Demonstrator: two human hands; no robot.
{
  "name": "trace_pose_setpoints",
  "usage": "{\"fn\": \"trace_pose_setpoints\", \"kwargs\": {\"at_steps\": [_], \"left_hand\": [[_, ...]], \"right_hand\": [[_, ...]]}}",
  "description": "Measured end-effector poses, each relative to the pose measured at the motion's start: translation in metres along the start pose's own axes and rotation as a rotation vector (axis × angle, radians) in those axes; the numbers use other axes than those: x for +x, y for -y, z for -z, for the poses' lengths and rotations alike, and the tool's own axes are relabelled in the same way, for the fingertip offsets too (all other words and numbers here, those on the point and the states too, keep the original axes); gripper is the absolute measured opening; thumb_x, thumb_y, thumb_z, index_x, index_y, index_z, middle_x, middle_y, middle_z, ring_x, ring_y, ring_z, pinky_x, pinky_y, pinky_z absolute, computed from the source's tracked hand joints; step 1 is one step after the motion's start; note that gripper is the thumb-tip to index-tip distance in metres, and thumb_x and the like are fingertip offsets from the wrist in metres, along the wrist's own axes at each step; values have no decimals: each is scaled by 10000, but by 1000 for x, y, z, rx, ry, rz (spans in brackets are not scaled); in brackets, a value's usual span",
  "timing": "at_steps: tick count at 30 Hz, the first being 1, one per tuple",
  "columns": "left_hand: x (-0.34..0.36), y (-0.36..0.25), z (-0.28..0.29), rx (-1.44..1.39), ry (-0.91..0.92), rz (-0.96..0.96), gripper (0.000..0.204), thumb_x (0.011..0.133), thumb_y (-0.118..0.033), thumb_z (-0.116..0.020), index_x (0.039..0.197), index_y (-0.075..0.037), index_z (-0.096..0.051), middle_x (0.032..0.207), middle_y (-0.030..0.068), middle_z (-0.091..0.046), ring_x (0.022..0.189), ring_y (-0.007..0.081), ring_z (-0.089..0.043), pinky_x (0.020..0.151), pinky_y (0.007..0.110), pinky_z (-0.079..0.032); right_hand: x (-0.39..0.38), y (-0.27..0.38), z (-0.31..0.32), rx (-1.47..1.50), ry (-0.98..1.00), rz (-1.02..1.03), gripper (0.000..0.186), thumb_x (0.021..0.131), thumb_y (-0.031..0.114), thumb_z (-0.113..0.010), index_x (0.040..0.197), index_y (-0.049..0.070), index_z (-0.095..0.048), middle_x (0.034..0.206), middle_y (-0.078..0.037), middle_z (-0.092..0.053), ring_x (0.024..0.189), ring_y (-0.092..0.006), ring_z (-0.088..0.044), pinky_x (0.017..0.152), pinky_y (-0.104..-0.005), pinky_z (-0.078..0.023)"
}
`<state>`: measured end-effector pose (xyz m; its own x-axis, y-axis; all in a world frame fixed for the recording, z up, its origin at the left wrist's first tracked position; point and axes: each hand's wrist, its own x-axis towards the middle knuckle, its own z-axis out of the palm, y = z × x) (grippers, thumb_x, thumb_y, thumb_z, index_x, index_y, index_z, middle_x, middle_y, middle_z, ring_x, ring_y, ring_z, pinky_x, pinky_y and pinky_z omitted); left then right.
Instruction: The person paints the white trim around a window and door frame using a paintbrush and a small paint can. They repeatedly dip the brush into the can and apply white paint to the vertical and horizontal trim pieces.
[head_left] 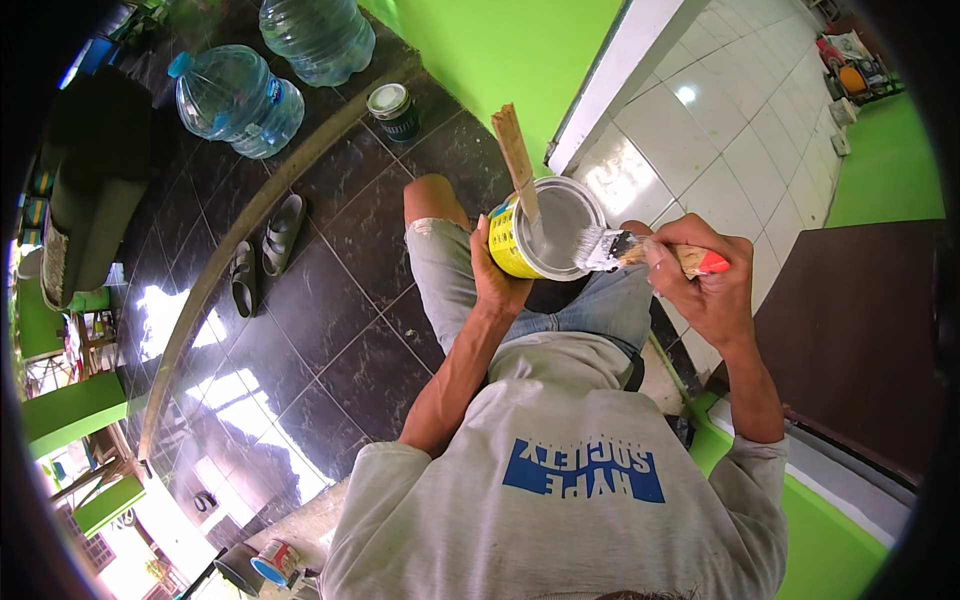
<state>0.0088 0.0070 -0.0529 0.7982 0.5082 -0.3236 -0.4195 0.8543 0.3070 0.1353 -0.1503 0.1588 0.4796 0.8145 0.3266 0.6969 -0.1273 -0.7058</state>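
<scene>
My left hand (494,274) is wrapped round the side of a yellow paint can (513,243), which is tilted so that its opening shows. Pale grey-white paint (567,226) coats the inside. A flat wooden stick (513,150) stands in the can and leans out over its far rim. In my right hand (708,275) is a paintbrush (655,252) with a wooden handle and a red tip. Its bristles, loaded with white paint, are at the can's right rim. Whether they touch the rim I cannot tell.
Two large clear water bottles (240,103) and a small dark can with a pale lid (393,110) stand on the dark tiles at the far left. A pair of sandals (284,235) lies nearer. At right are a white door frame (620,85) and a dark brown panel (860,340).
</scene>
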Motion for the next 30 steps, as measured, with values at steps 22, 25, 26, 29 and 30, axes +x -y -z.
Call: {"fn": "trace_pose_setpoints", "kwargs": {"at_steps": [22,25,26,29,30], "left_hand": [[-6,-14,-6,20,-35,11,614,983,-589,-532,1330,-90,-623,1256,106,-683,1148,277,-654,1030,496,-514],[-8,-12,-7,-10,-39,52,620,980,-592,-529,1318,-81,-629,1225,119,-693,1123,280,-668,1013,494,-530],[-8,-12,-8,-10,-23,55,625,978,-593,-529,1317,-77,-628,1226,122,-694,1126,280,-668,1014,493,-531],[-9,-10,-9,-15,30,73,651,985,-576,-523,1374,-58,-574,1274,141,-674,1164,283,-658,1040,483,-519],[-9,-10,-9,-21,46,81,673,994,-556,-519,1433,-46,-521,1323,154,-653,1196,284,-647,1066,475,-504]], "right_hand": [[22,17,31,0,596,133,477,736,-147,-765,1164,63,-747,1069,-94,-695,894,-231,-714,733,-310,-619],[32,29,40,-12,671,89,462,734,-140,-770,1148,62,-750,1040,-86,-701,881,-232,-718,727,-322,-623],[35,31,42,-13,695,73,455,733,-139,-771,1142,62,-752,1031,-85,-702,878,-232,-719,725,-326,-624],[39,30,47,13,723,52,426,740,-126,-773,1122,60,-758,1017,-85,-704,878,-238,-724,711,-336,-618],[41,30,48,6,730,52,421,740,-127,-771,1118,59,-759,1015,-87,-704,876,-239,-724,709,-339,-617]]}}
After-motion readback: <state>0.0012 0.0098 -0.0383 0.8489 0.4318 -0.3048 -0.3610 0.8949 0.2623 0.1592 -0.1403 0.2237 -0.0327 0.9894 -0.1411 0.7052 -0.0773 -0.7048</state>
